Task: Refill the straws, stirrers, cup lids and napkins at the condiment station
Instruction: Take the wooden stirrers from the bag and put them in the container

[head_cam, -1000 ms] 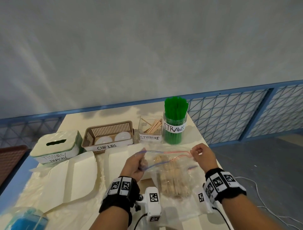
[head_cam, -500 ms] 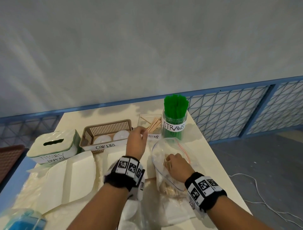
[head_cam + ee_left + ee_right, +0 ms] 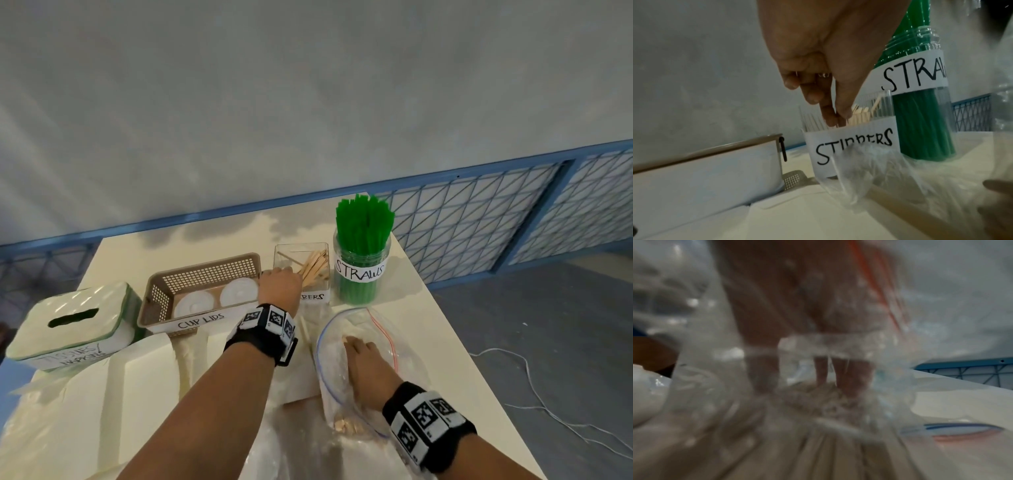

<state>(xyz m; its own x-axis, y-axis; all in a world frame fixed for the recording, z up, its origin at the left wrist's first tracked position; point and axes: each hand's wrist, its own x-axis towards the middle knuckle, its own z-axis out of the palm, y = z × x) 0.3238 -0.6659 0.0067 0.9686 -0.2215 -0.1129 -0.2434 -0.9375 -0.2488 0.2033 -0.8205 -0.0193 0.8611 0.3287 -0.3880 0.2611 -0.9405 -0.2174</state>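
Head view, stirrer box [image 3: 301,270]: clear, square, labelled, near the table's far edge between the brown cup-lid basket [image 3: 202,291] and the straw jar [image 3: 362,270]; wooden stirrers [image 3: 313,267] lean against its right wall. My left hand [image 3: 279,289] reaches over its near-left corner; the left wrist view shows the fingers [image 3: 826,112] straight, pressed together, tips dipping just inside the rim, holding nothing I can see.
Zip bag [image 3: 356,370]: clear, mouth open, lying near the table's right edge, in front of the jar; more stirrers [image 3: 347,426] lie in its bottom. My right hand [image 3: 368,366] is inside it; the blurred right wrist view shows fingers [image 3: 851,379] pointing down onto the pile, grip not discernible.
Tissue box [image 3: 73,325]: far-left corner of the row, left of the basket, which holds two white cup lids [image 3: 219,298].
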